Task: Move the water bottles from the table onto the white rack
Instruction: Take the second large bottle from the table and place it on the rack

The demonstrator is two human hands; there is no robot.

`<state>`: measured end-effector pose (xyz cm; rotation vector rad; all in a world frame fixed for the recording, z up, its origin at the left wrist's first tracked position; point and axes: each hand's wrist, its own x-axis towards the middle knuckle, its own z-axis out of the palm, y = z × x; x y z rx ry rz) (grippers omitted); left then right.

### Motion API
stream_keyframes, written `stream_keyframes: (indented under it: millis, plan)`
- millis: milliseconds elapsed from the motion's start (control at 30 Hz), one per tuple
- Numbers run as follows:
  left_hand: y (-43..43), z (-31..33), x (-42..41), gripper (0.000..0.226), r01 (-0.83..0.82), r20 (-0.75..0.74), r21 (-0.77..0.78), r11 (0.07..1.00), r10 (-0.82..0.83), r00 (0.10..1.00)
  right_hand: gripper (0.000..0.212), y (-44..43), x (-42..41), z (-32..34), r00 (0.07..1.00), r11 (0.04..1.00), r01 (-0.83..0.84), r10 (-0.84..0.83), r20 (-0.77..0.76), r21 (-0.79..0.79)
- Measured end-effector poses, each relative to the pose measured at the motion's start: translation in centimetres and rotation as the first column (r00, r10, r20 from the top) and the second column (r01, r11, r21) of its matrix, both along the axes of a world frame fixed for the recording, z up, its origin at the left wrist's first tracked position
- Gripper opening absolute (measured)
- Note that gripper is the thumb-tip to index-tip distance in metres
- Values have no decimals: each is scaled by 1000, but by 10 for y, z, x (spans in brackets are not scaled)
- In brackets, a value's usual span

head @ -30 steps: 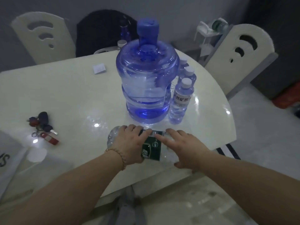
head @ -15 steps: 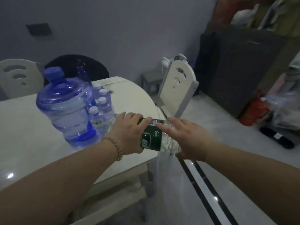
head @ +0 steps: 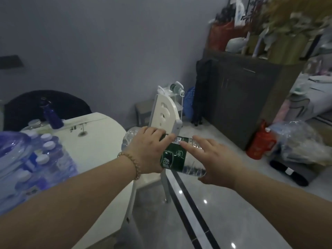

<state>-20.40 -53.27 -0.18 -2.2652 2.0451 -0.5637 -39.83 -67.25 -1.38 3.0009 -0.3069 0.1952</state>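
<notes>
Both hands (head: pixel 149 150) hold bottle (head: pixel 173 158); its cap hidden.

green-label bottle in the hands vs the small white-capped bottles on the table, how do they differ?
Pose: the green-label bottle lies sideways, carried by the left hand and right hand out past the table edge; the white-capped bottles stand upright on the table.
Label: the green-label bottle has a dark green band; the white-capped bottles show no green.
Size: the green-label bottle looks larger.
Shared: both are clear plastic.

Dim bluish room, floor (head: pixel 224 203) glare spots, blurred bowed edges
</notes>
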Motion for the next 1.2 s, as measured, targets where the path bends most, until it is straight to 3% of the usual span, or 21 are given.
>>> stream_keyframes:
  millis: [300,567,967,1200]
  plan:
    - [-177,-2,53,88,40,26,-86,996,-38,999,122,-172,50,8,996,991,68,-75,-57,-119]
    - [-353,9,121,90,70,34,-72,995,-68,997,120,-336,110,20,989,988,129,-134,-56,-90]
    - [-583,-36,212,92,-104,-48,3,995,104,993,113,-600,226,-24,987,998,-65,62,-147,-17]
    - [-653,-42,300,89,-200,-35,64,978,202,979,112,-681,329,-39,977,985,-161,168,-133,64]
